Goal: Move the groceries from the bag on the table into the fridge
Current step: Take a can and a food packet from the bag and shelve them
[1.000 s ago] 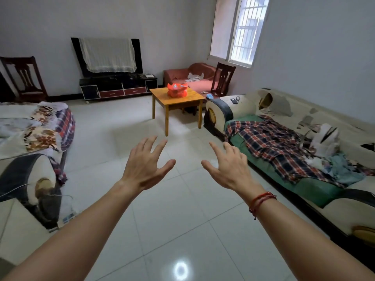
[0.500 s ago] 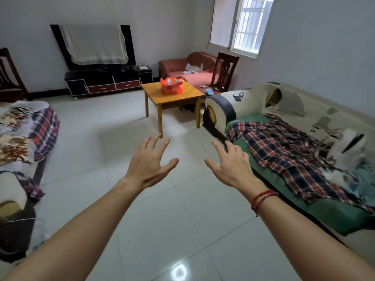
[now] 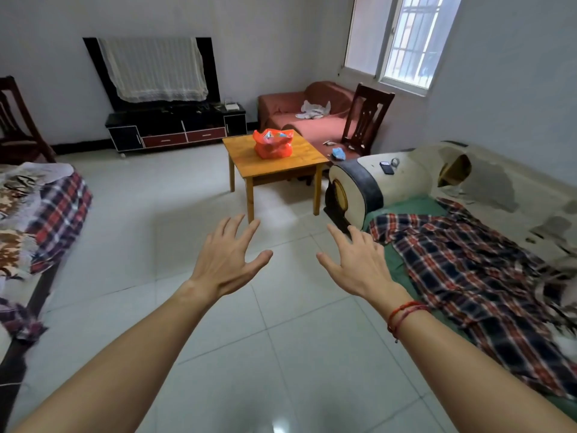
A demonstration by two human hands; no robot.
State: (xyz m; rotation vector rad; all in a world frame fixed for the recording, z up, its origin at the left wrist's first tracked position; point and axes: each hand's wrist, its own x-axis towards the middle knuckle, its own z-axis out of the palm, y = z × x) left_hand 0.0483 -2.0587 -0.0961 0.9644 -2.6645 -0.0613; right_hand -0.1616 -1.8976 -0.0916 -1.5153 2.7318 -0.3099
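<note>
A pale tiled floor (image 3: 156, 214) fills the middle of the room. Along the right wall stands a worn sofa (image 3: 406, 176) with a rounded armrest; a plaid blanket (image 3: 468, 270) lies spread over its green seat. At the left edge, a second piece of furniture carries plaid and patterned covers (image 3: 46, 214). Against the far wall, a television (image 3: 156, 70) draped with a white cloth sits on a low black cabinet (image 3: 175, 126) with red drawer fronts. A red couch (image 3: 281, 104) occupies the far right corner beneath a barred window (image 3: 402, 42), and a dark wooden chair (image 3: 368, 120) stands just beside it. A square wooden table (image 3: 299, 157) stands on the floor between the cabinet and the sofa armrest. The orange plastic bag (image 3: 273, 143) rests upright on the tabletop, near the far edge, with its mouth open; the contents are too small to identify. Both bare forearms extend forward over the floor, well short of the table. The left hand (image 3: 224, 260) is spread, fingers straight and apart, holding nothing. The right hand (image 3: 359, 264) is likewise spread and holds nothing. A dark phone (image 3: 387, 167) lies on top of the sofa armrest. A red string bracelet (image 3: 402, 314) circles the right wrist.
</note>
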